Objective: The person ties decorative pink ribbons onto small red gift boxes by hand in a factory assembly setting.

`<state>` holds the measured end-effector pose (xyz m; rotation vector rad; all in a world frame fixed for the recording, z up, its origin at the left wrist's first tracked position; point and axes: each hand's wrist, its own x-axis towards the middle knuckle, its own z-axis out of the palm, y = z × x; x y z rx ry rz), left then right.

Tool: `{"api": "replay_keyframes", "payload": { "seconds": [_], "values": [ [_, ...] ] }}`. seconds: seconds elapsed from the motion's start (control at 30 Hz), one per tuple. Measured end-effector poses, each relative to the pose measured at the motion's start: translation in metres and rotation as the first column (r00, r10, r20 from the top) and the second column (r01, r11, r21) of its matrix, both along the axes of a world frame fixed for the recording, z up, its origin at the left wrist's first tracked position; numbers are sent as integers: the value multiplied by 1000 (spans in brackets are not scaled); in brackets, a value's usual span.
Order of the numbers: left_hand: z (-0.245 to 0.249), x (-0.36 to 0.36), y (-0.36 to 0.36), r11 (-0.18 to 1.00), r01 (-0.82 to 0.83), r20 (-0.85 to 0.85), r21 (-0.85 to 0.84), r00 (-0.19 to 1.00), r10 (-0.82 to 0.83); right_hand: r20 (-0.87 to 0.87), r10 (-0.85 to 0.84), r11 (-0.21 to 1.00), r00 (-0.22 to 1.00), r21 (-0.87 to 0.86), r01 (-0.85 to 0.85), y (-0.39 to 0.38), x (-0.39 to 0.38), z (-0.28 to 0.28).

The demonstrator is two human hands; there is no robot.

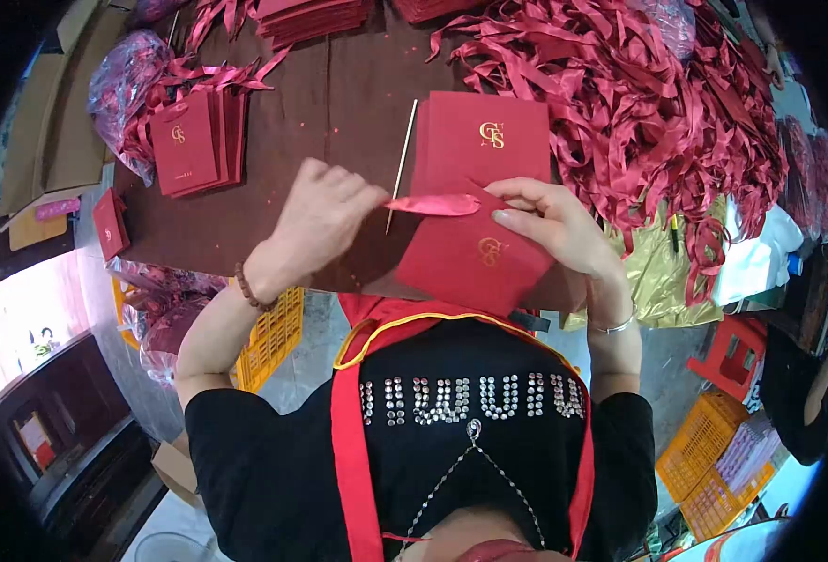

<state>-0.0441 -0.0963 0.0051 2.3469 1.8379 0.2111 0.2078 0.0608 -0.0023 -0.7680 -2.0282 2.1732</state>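
Observation:
My left hand [325, 220], with a beaded bracelet at the wrist, is closed on one end of a shiny red ribbon [437, 204]. The ribbon stretches level to the top edge of a red paper bag [475, 258] with a gold logo. On that bag's upper right corner, the fingers and thumb of my right hand [550, 220] are pinched. The bag is tilted and hangs over the table's front edge, close to my apron. Behind it lies a stack of the same red bags [489, 131]. A thin pale stick [402, 169] rests along the stack's left side.
Loose red ribbons [620, 112] are heaped on the right of the brown table [301, 122]. Bags with ribbons [189, 145] stand at the left, and more stacks [311, 19] lie at the back. Yellow crates [278, 332] and a red stool [737, 351] are below table level.

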Motion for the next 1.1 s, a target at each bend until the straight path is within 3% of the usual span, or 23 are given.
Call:
{"api": "replay_keyframes", "payload": {
  "seconds": [0.07, 0.13, 0.17, 0.23, 0.27, 0.33, 0.37, 0.4, 0.43, 0.47, 0.5, 0.53, 0.63, 0.73, 0.8, 0.83, 0.87, 0.9, 0.93, 1.03, 1.1],
  "values": [
    [4, -7, 1, 951, -39, -126, 306, 989, 81, 8, -1, 999, 1000, 38, 1, -1, -1, 0],
    [1, -13, 0, 887, -117, -225, 447, 945, 238, 86, -11, 980, 996, 198, -7, -3, -3, 1],
    [0, -12, -2, 887, -118, -223, 446, 945, 238, 88, -11, 980, 996, 198, -7, -4, -3, -3],
    [-3, -9, -5, 875, -266, -294, 405, 868, 400, 34, -42, 956, 999, 293, 30, -6, -3, -14],
    [-7, -9, -6, 875, -267, -293, 405, 868, 401, 35, -42, 956, 999, 293, 30, -6, -4, -13],
    [-17, -8, -7, 867, -475, -114, 148, 863, 492, 30, -9, 857, 1000, 514, -8, -5, -5, -9],
    [-23, -12, -5, 813, -579, 132, -63, 803, 582, 31, -10, 858, 999, 514, -7, -6, -6, -7],
    [-30, -12, -4, 815, -576, 133, -64, 804, 579, 68, -15, 762, 998, 647, -33, -6, -6, -5],
    [-37, -11, -2, 766, -568, 678, -302, 437, 591, 104, -27, 645, 994, 761, -63, -7, -5, -4],
    [-41, -9, 0, 771, -407, 870, -490, -177, 460, 108, -35, 646, 994, 761, -60, -8, -6, -4],
    [-29, -3, 7, 783, -388, 871, -487, -280, 403, 105, -26, 680, 994, 730, -59, -10, -7, -4],
    [-27, -1, 13, 787, -376, 869, -490, -280, 408, 103, -19, 714, 994, 697, -59, -12, -7, -5],
    [-28, -1, 29, 819, -551, 974, -163, -224, 43, 71, 49, 688, 996, 721, -85, -17, -8, -22],
    [-20, 9, 48, 824, -561, 955, -80, -279, -97, 104, 59, 716, 993, 689, -115, -21, -12, -17],
    [-12, 20, 45, 873, -447, 971, -194, 41, 237, 187, -12, 872, 982, 484, -81, -20, -12, -15],
    [-9, 27, 44, 927, -371, 890, -59, 401, 217, 188, -17, 873, 982, 482, -78, -20, -11, -14],
    [-7, 35, 44, 969, -246, 692, 40, 706, 150, 152, -12, 873, 988, 483, -64, -20, -9, -14],
    [-10, 45, 44, 973, -188, 574, 131, 815, 80, 115, -8, 874, 993, 484, -49, -21, -8, -14],
    [-16, 53, 42, 970, -115, 436, 213, 900, 11, 117, -13, 876, 993, 480, -45, -22, -7, -13],
    [-35, 57, 37, 978, -66, 445, 196, 895, -29, 53, -6, 902, 999, 430, -18, -24, -4, -12],
    [-36, 55, 37, 982, -72, 479, 173, 878, -20, -13, -17, 753, 1000, 657, 22, -25, 4, -16]
  ]
}}
